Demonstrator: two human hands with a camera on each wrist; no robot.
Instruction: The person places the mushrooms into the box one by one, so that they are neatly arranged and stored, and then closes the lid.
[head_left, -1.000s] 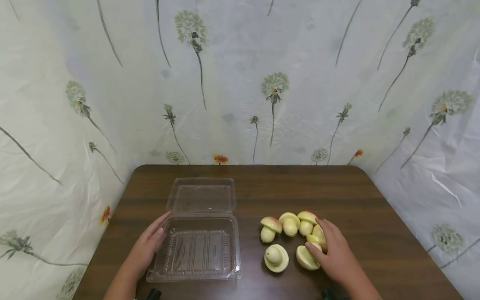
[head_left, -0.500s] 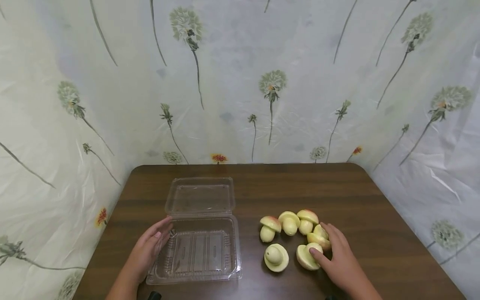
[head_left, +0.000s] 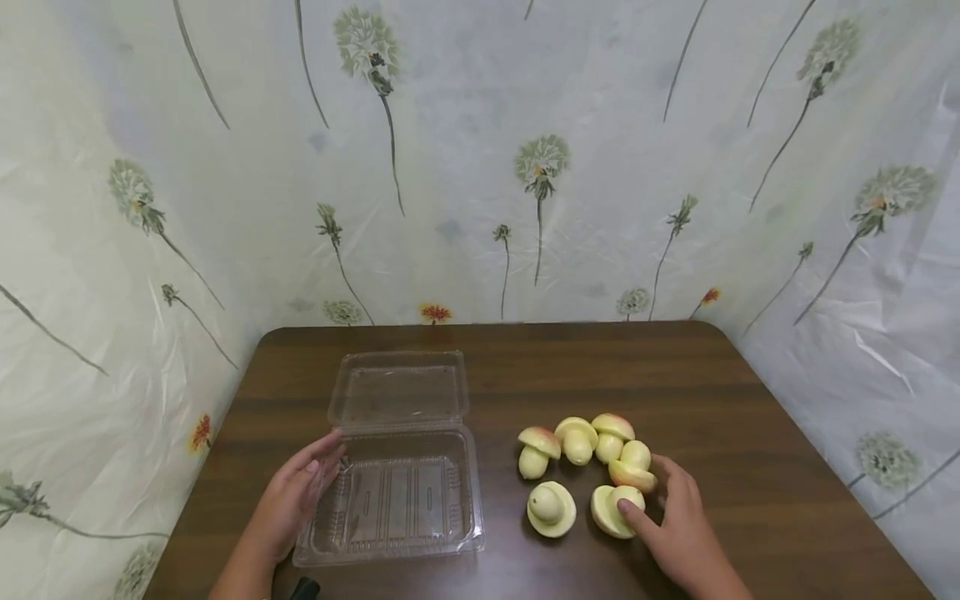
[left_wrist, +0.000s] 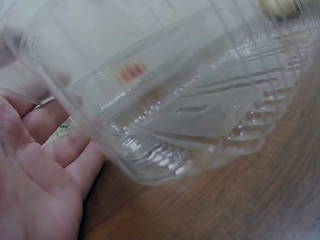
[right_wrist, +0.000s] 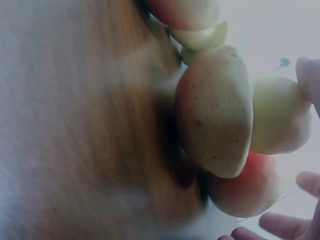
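A clear plastic clamshell container lies with its lid folded back. My left hand is at its left wall, fingers extended; in the left wrist view the fingertips are seen along the outside of the plastic. Several toy mushrooms with pale stems and yellow-red caps are grouped to the right. My right hand is at the nearest right-hand mushroom, its thumb against the stem. In the right wrist view the other fingers are spread apart from that mushroom's cap.
The toy mushrooms include a cap-down one near the container, one behind it, two at the back and one beside my right fingers. Brown wooden tabletop surrounds them, and a floral curtain hangs behind.
My right fingers have drawn back rightward from the mushroom behind, uncovering it, while the thumb stays at the nearest one. The left hand's fingers have barely shifted along the container's wall. The view tilts slightly.
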